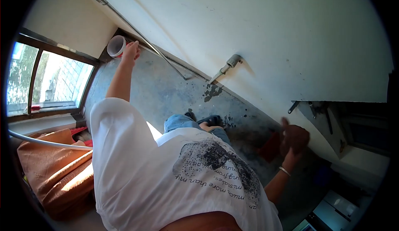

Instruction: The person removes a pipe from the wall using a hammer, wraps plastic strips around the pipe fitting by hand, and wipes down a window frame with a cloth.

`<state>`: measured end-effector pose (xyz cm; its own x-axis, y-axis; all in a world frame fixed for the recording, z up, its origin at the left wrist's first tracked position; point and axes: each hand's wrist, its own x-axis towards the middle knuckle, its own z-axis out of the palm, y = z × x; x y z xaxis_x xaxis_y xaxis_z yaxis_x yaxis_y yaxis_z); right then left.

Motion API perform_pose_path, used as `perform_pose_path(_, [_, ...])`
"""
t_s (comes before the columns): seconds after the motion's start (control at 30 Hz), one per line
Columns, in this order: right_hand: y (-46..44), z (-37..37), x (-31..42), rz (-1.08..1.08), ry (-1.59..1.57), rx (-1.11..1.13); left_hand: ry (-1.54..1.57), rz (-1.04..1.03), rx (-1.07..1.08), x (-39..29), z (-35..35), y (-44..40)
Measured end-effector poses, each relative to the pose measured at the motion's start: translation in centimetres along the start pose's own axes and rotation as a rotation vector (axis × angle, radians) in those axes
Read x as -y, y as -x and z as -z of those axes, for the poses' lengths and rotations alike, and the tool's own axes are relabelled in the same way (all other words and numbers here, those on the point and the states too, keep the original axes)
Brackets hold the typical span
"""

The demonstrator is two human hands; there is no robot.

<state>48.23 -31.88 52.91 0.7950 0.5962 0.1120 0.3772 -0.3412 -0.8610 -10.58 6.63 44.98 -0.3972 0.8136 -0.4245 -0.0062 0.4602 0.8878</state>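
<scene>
Two hands (131, 51), one container (116, 46), two shoes (213, 120)

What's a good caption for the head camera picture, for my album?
White tub in left hand, right hand out wide, pale wristband showing.

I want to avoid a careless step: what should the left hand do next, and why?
Probably make sure of a firm hold on the bucket: the left hand is right beside it, but its grip is unclear, and the right hand is far away, giving no support.
</scene>
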Motion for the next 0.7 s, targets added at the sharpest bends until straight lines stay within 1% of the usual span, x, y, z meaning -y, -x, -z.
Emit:
perform_pose_path(0.07, [1.2,-0.5,-2.6,0.095,0.12,0.099,0.019,0.024,-0.027,-0.7,-0.7,-1.0])
perform_pose_path(0.13, [1.1,-0.5,-5.1,0.15,0.095,0.137,-0.006,0.0,-0.087,-0.9,-0.9,-1.6])
perform_pose_path(0.17, [0.8,-0.9,-5.7,0.19,0.054,0.175,-0.076,0.03,0.017,0.8,0.5,-4.9])
perform_pose_path(0.2, [0.3,-1.3,-5.1,0.188,0.038,0.17,-0.081,0.014,0.014,0.9,0.3,-5.5])
perform_pose_path(0.27, [-0.6,-1.4,-3.9,0.05,-0.041,0.103,-0.181,0.018,-0.215,0.5,-0.3,-5.9])
perform_pose_path(0.33, [-1.7,-1.3,-4.4,0.053,-0.003,0.103,-0.183,-0.008,-0.189,-0.7,-0.6,-5.8])
perform_pose_path(0.4, [-2.4,-1.4,-4.8,0.049,0.047,0.11,-0.172,-0.009,-0.256,-1.4,-1.0,-5.6])
perform_pose_path(0.43, [-2.4,-1.2,-4.8,0.061,0.068,0.161,-0.16,0.013,-0.208,-1.3,-0.8,-6.3])
perform_pose_path(0.47, [-2.4,-1.2,-4.7,0.077,0.085,0.211,-0.167,0.023,-0.204,-1.2,-1.0,-6.1])
perform_pose_path(0.5, [-2.1,-1.4,-4.5,0.075,0.091,0.211,-0.171,0.023,-0.205,-2.0,-1.5,-5.2])
perform_pose_path(0.57, [-0.8,-2.1,-4.0,0.149,0.036,0.105,-0.184,0.0,-0.193,-2.1,-1.8,-5.8])
perform_pose_path(0.6, [-0.3,-2.2,-3.6,0.147,0.036,0.093,-0.185,-0.006,-0.182,-1.9,-1.8,-6.3])
perform_pose_path(0.67, [1.2,-2.6,-2.4,0.022,0.096,0.088,-0.204,-0.023,-0.123,-2.0,-1.7,-7.6])
perform_pose_path(0.7, [2.4,-2.8,-2.4,0.008,0.102,0.076,-0.184,-0.031,-0.118,-1.9,-1.8,-8.2])
